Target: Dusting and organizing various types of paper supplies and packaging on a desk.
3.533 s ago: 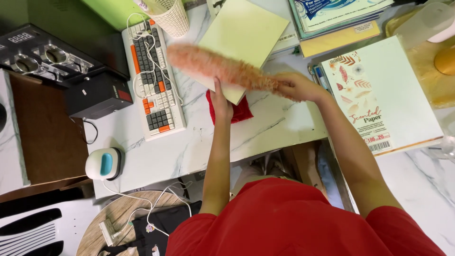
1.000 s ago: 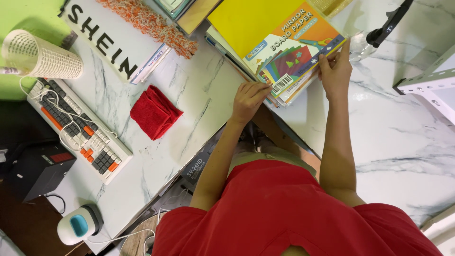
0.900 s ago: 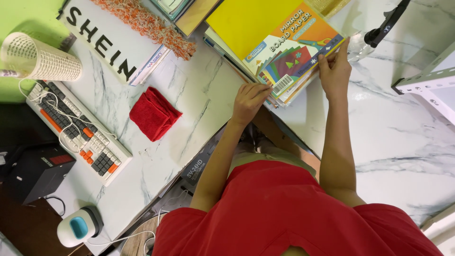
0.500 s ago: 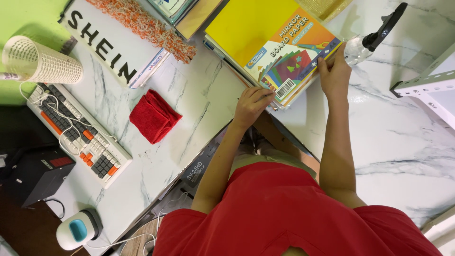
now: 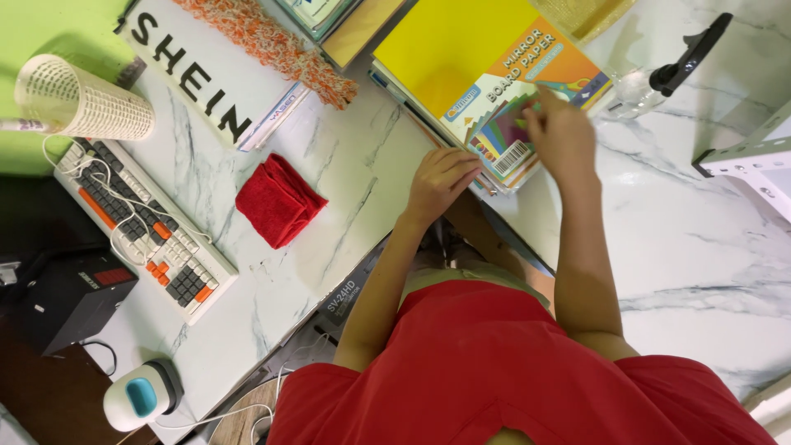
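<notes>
Left hand (image 5: 441, 181) flat on the near corner of the paper pack (image 5: 527, 107), fingers together and lightly curled over its edge, not clamped on anything. Right hand (image 5: 560, 136) resting on top of the same pack, blurred, fingers loosely spread over the coloured cover; whether pinching a sheet or only pressing, cannot tell. Pack lying on the marble table (image 5: 329, 206), at the top of a small stack of books, tilted corner-first toward the body, with a plain yellow sheet (image 5: 457, 45) covering its far half. Red cloth (image 5: 278, 200) folded on the bare marble, well apart from the left hand, to its left. Beyond the cloth, a white bag with black lettering (image 5: 206, 70), and an orange-and-white feather duster (image 5: 272, 45) lying across its upper edge. Keyboard (image 5: 144, 227) with grey, white and orange keys at the table's left edge, a white cable draped over it. White mesh cup (image 5: 82, 103) on its side just beyond the keyboard. Small black box with a red display (image 5: 70, 297) beside the keyboard, off the table's edge. White and teal gadget (image 5: 140, 395) at the near corner of the table. Clear bottle with a black trigger (image 5: 667, 74) just right of the pack, near the right hand. Red shirt (image 5: 494, 371) filling the bottom of the view.
</notes>
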